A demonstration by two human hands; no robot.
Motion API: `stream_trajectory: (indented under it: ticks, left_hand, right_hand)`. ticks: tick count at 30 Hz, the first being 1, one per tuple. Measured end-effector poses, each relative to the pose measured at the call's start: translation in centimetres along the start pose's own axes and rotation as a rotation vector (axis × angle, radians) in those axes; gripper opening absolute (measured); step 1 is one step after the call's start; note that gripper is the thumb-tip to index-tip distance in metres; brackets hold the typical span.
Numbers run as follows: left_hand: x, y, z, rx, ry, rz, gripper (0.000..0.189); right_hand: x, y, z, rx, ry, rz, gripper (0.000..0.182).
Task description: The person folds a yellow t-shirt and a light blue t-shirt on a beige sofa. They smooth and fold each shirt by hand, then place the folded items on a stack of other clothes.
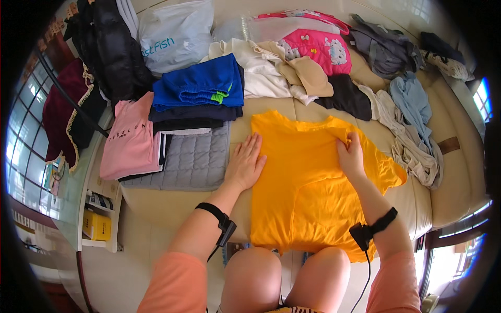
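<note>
A yellow T-shirt lies spread on the beige sofa seat before me, its neckline at the far side and its hem hanging over the front edge by my knees. The left side runs fairly straight, while the right sleeve and side are bunched and the lower part is wrinkled. My left hand rests flat along the left edge, fingers stretched out, gripping nothing. Near the right shoulder, my right hand pinches the fabric between thumb and fingers.
Left of the shirt, a folded pink garment and a stack topped by blue shorts sit on a grey quilted pad. Crumpled clothes lie at right. Behind are a white plastic bag and a pink printed bag.
</note>
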State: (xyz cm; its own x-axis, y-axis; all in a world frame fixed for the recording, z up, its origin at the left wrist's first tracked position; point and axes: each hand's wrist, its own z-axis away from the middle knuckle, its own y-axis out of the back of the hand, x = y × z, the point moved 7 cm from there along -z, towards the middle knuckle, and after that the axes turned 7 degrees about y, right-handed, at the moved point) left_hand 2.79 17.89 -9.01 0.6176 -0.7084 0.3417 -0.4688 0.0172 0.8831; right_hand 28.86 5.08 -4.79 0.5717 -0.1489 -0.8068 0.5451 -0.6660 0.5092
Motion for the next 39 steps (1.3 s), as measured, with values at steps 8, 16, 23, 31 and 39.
stream_trajectory:
  ticks: [8,16,23,31,39]
  left_hand:
    - [-0.1,-0.4,-0.2,-0.048,0.01,0.083,0.06]
    - [-0.2,-0.4,-0.1,-0.059,0.002,0.099,0.063]
    - [0.2,-0.6,-0.1,-0.055,-0.017,0.062,0.063]
    - [-0.3,-0.1,0.1,-0.054,-0.003,0.144,0.063]
    - [-0.7,-0.2,0.1,-0.034,0.022,0.145,0.057]
  right_hand:
    - [5.2,0.2,-0.1,-0.1,-0.165,0.253,0.032]
    - [-1.2,0.5,-0.2,0.041,0.202,0.69,0.038]
    - [-9.6,-13.4,-4.8,-0.406,0.367,0.383,0.037]
    - [-7.7,-22.5,-8.1,-0.608,0.074,0.32,0.04]
    - [-7.7,-21.8,-8.3,-0.492,0.295,0.324,0.034]
